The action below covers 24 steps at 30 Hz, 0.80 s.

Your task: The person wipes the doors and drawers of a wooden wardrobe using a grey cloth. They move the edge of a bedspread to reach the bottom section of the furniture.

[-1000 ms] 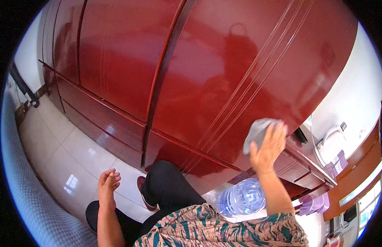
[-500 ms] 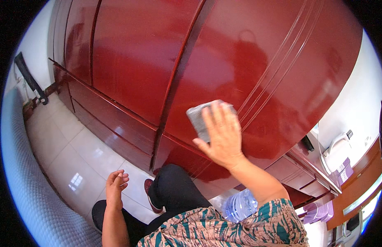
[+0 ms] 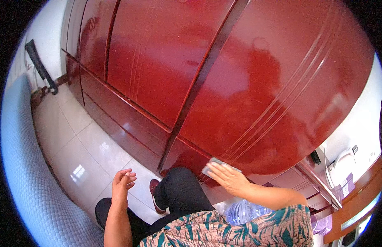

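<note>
My right hand [image 3: 229, 179] presses a folded grey cloth [image 3: 218, 161] against the lower part of a glossy dark red wardrobe door [image 3: 240, 119]. Its fingers lie over the cloth and hide most of it. The cloth sits by the seam between the door and the drawer panel below. My left hand [image 3: 123, 186] hangs in the air above my leg, its fingers loosely bent and holding nothing.
A bed with a light blue quilted cover [image 3: 24, 164] runs along the left. Pale tiles [image 3: 82, 144] cover the floor. A large clear blue water bottle [image 3: 244, 212] stands beside my right forearm. A low red cabinet [image 3: 308, 181] and purple packs [image 3: 343, 189] are at the right.
My right hand has slid down the door with the cloth, to the seam at its lower edge. The view has shifted a little; my left hand stays nearly as it was.
</note>
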### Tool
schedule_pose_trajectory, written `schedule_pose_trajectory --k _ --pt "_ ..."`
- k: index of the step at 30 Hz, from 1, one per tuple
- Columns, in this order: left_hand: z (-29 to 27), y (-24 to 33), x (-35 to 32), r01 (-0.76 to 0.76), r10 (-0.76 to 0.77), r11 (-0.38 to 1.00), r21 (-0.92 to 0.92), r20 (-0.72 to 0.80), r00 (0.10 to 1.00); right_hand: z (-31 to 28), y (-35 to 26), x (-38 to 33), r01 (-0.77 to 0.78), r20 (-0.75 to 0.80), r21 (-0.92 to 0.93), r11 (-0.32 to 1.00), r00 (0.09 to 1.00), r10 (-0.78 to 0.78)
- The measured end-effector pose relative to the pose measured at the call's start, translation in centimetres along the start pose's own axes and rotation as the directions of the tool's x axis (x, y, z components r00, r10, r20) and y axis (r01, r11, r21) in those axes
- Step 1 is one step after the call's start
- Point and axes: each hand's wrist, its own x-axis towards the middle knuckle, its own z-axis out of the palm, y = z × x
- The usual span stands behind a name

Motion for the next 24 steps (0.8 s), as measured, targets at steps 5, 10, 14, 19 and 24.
schedule_pose_trajectory --k 5,10,14,19,24 --pt "0.6 0.4 -0.5 0.025 -0.025 0.999 -0.02 0.017 1.0 -0.4 -0.7 -6.1 -0.043 0.138 -0.093 0.995 0.989 0.055" --pt "1.4 0.4 -0.7 0.038 -0.037 0.999 -0.012 0.048 0.998 0.3 -1.2 -1.6 -0.177 0.045 0.025 0.984 0.983 0.176" --pt "1.0 -0.4 -0.3 0.034 -0.033 0.999 -0.015 0.054 0.998 1.1 -1.5 5.2 -0.214 -0.137 0.062 0.975 0.966 0.22" --pt "0.4 -0.3 -0.3 0.034 -0.034 0.999 -0.004 0.004 0.999 1.8 -1.8 12.3 -0.199 -0.285 0.083 0.977 0.934 0.214" --pt "0.6 -0.2 -0.3 0.061 -0.062 0.998 0.024 0.011 0.998 2.1 -2.1 16.3 -0.225 -0.349 0.083 0.971 0.906 0.24"
